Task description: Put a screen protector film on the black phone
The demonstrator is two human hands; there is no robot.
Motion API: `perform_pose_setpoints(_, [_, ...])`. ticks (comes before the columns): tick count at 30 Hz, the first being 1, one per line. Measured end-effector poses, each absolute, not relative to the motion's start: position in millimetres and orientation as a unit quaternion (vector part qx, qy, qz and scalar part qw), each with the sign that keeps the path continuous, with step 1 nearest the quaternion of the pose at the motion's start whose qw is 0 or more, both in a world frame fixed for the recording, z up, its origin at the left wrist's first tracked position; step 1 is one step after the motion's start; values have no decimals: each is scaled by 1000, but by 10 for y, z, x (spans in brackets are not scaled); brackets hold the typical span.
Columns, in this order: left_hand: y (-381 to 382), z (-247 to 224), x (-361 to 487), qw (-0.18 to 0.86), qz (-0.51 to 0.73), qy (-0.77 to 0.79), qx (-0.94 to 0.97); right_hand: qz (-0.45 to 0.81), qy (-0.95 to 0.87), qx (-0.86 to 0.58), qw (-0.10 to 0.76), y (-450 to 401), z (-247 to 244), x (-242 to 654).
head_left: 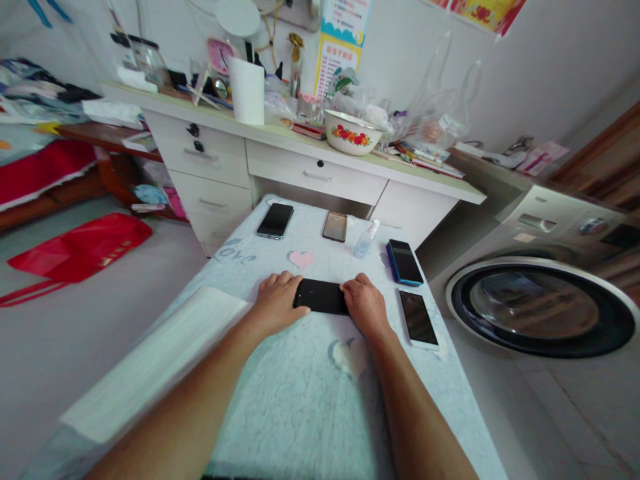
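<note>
A black smartphone lies crosswise at the middle of the cloth-covered table, its back facing up. My left hand grips its left end, thumb along the near edge. At the opposite end my right hand has its fingers closed on the phone. Beyond them are a phone with a dark screen, a brownish phone case and a small clear spray bottle. To the right of my right hand lie a blue-edged phone and a white-framed phone.
A strip of white paper towel stretches along the table's left side. Behind the table stands a white desk bearing a floral enamel bowl and a paper roll. A washing machine is at right; a red bag lies on the floor.
</note>
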State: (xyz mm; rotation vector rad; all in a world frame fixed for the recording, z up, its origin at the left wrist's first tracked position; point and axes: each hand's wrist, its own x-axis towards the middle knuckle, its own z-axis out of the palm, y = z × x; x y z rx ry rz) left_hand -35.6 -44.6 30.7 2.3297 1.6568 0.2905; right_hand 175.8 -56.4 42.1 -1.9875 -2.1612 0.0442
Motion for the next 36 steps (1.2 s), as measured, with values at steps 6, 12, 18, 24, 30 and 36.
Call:
perform_pose_setpoints(6, [-438,295,-359,130,98,570,805,0,-689,-717,105,-563,444,1944])
perform_pose_setpoints(12, [-440,305,-358,133,98,571,804,2,-684,-721,110,-583,441,1968])
perform_pose_setpoints(18, [-438,310,-351,135,90,575,802,27,-715,-689,117,-628,477,1868])
perform_pose_setpoints(24, [-440,313,-355,132,95,574,803,57,-751,-648,110,-663,496,1773])
perform_pose_setpoints(30, [-436,298,-359,134,94,573,803,45,-734,-668,114,-639,474,1845])
perform_pose_setpoints(36, [-439,318,-350,138,85,577,801,14,-684,-721,110,-604,470,1988])
